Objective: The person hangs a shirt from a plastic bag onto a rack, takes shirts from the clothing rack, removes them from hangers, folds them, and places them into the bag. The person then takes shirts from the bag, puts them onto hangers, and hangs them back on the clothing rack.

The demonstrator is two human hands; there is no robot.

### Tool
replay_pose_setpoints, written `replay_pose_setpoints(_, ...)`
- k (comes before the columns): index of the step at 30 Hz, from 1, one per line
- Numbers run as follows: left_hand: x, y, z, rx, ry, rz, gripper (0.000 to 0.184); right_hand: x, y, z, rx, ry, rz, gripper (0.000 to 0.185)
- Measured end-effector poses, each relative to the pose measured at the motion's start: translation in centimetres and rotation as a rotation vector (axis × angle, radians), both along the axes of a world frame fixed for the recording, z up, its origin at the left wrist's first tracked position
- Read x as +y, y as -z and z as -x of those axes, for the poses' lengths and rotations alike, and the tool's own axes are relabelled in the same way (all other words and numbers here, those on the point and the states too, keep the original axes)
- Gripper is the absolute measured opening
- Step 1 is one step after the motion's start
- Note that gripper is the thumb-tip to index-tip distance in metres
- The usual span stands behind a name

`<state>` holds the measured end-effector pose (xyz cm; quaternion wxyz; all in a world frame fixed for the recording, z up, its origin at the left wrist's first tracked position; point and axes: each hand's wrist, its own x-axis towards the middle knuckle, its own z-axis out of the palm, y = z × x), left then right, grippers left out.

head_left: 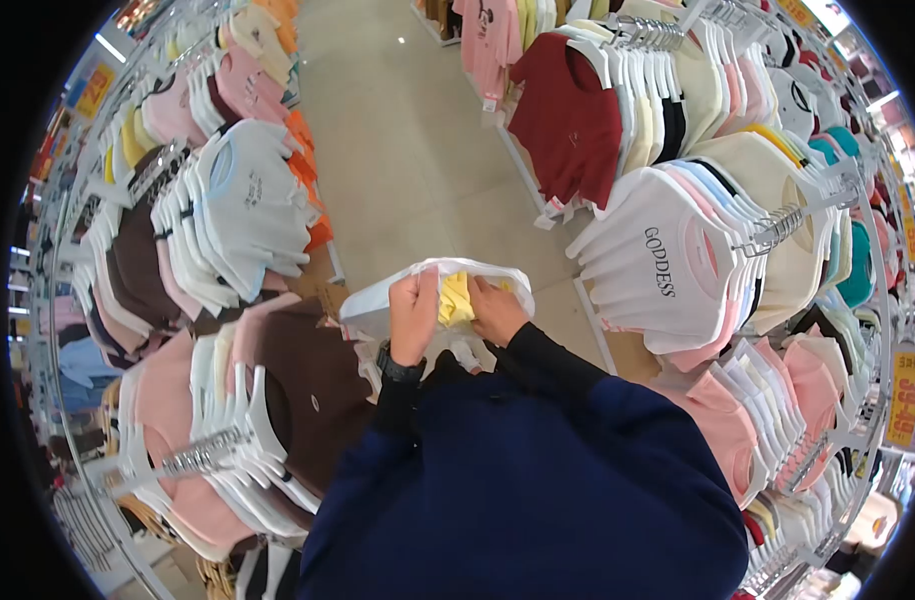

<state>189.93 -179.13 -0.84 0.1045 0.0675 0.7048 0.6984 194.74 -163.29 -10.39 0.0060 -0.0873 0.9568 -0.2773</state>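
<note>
In front of my body, both hands are together at a white, thin, bag-like piece (373, 303) whose rim curves around them. I cannot tell whether it is a plastic bag or a garment. A crumpled yellow cloth (456, 299) shows between the hands. My left hand (414, 318), with a dark watch (401, 366) on its wrist, is closed at the near edge of the white piece, beside the cloth. From the other side, my right hand (500, 314) is closed on the yellow cloth, its fingertips partly hidden.
Racks of shirts on white hangers line both sides of a tiled aisle (408, 130). Close on the left hangs a dark brown shirt (313, 390), with a pale blue shirt (253, 205) beyond. A white "GODDESS" shirt (658, 255) and a red shirt (570, 120) hang right.
</note>
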Motion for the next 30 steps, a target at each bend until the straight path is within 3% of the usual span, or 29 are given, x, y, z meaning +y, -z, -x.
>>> replay_pose_setpoints(3,0.6,0.5,1.5,0.084,0.054,0.026,0.043,-1.8,3.0,3.6,-0.088,0.000,-0.106,0.040)
replay_pose_setpoints(4,1.2,0.0,1.8,0.140,0.076,0.019,0.044,-2.7,2.0,5.6,-0.328,0.004,-0.194,0.033)
replay_pose_setpoints(9,1.8,-3.2,4.4,0.124,0.139,-0.044,0.036,-5.8,7.2,12.4,-0.220,0.176,-0.002,0.034)
replay_pose_setpoints(11,1.8,-3.1,6.4,0.179,0.127,0.040,0.034,-6.3,9.6,15.3,-0.183,0.258,0.082,0.034)
replay_pose_setpoints(16,3.7,-0.8,12.8,0.025,0.108,-0.016,0.034,-5.1,16.4,20.0,-0.241,0.503,0.205,0.036)
replay_pose_setpoints(19,5.1,1.7,17.2,0.058,0.084,0.123,0.035,-1.6,18.2,19.5,-0.355,0.587,0.175,0.038)
replay_pose_setpoints(22,6.1,4.5,21.1,0.006,0.025,0.158,0.036,4.8,5.4,18.5,-0.299,0.014,0.091,0.034)
replay_pose_setpoints(25,7.8,5.0,23.9,-0.051,0.135,0.137,0.036,9.9,-1.0,17.7,-0.077,0.178,0.591,0.026)
replay_pose_setpoints(30,11.0,6.8,28.1,-0.081,0.201,0.123,0.034,17.7,-3.1,19.5,0.287,0.570,0.697,0.011)
